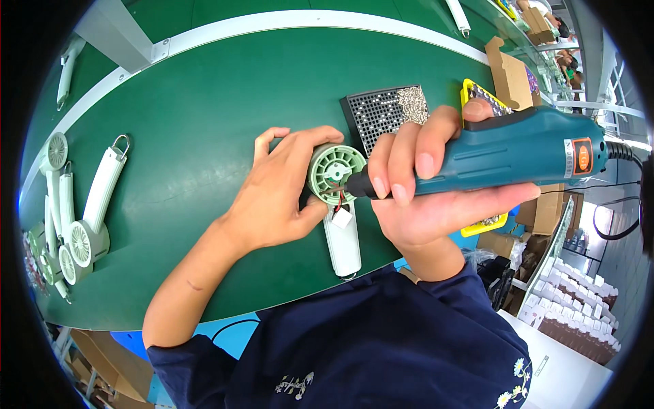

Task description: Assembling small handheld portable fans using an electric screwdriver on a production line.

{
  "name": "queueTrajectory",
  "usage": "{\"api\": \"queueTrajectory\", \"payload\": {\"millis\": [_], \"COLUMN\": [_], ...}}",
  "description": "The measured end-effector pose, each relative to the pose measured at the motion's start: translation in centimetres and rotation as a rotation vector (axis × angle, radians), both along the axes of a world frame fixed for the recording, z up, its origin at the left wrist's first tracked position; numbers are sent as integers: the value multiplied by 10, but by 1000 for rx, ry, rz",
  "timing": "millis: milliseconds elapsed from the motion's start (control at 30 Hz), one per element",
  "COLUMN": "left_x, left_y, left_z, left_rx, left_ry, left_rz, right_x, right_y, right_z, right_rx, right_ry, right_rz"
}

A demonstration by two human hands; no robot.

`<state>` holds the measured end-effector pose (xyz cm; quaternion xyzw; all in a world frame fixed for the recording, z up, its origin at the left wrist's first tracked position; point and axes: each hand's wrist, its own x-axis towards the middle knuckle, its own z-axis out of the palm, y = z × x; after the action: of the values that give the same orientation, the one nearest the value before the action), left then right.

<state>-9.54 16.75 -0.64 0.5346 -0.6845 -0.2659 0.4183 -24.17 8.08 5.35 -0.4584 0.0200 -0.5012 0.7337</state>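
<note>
My left hand (283, 184) is closed around the round head of a pale green handheld fan (338, 163), whose inside faces up with red and black wires showing. The fan's white handle (343, 249) points toward me, and a small white block (342, 217) sits where head and handle meet. In my right hand (429, 170) is a teal electric screwdriver (504, 153), held nearly level. Its black nose (359, 185) reaches the fan head's near right rim; the contact point itself is too small to make out. Beyond the fan lies a black screw tray (371, 112) with many small screws.
Several pale fans (99, 187) lie at the table's left end. A yellow bin (466, 88) and an open cardboard box (507, 71) stand at the right. The screwdriver's cable (620, 150) runs off right. A white rail (272, 19) crosses the green table's far side.
</note>
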Motion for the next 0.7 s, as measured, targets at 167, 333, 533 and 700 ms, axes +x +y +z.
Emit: {"api": "queueTrajectory", "payload": {"millis": [167,333,533,700], "left_x": [5,9,9,8], "left_y": [2,3,-1,0], "left_z": [-1,-2,-7,-8], "left_rx": [-64,-2,-81,-89], "left_ry": [188,220,305,313], "left_rz": [2,-84,-108,-118], "right_x": [-1,-6,-13,-12], "right_y": [6,10,14,21], "right_z": [1,-2,-2,9], "right_rx": [6,-56,-164,-279], "right_ry": [20,31,11,-61], "right_rz": [-57,-18,26,-1]}}
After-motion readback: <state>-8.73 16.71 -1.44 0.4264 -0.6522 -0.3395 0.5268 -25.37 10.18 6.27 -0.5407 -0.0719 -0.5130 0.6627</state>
